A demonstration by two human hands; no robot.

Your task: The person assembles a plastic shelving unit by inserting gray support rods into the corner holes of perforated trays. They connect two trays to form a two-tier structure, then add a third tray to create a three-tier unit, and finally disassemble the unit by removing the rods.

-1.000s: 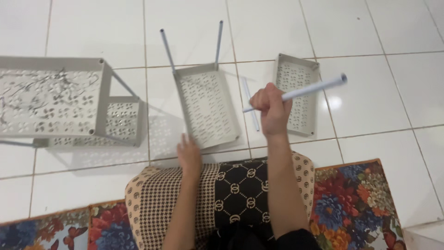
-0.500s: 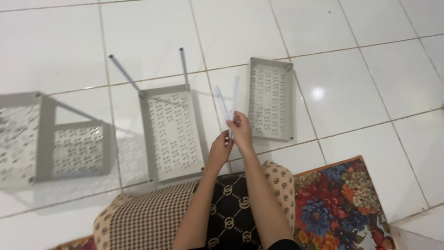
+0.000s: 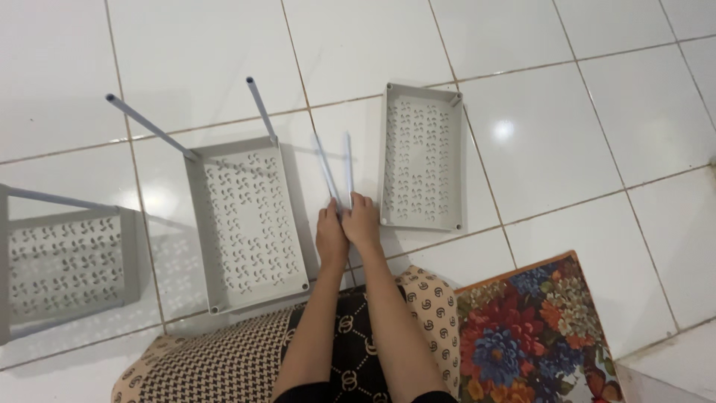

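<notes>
Both hands (image 3: 347, 227) apparently gripping two rods (image 3: 337, 173), tips forward.

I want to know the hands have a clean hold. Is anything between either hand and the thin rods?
Nothing visible. The left hand and right hand each grip the near end of a pale rod, over bare tile.

Glossy white tiled floor (image 3: 567, 89), floral rug (image 3: 533, 328) at lower right, lamp glare
</notes>
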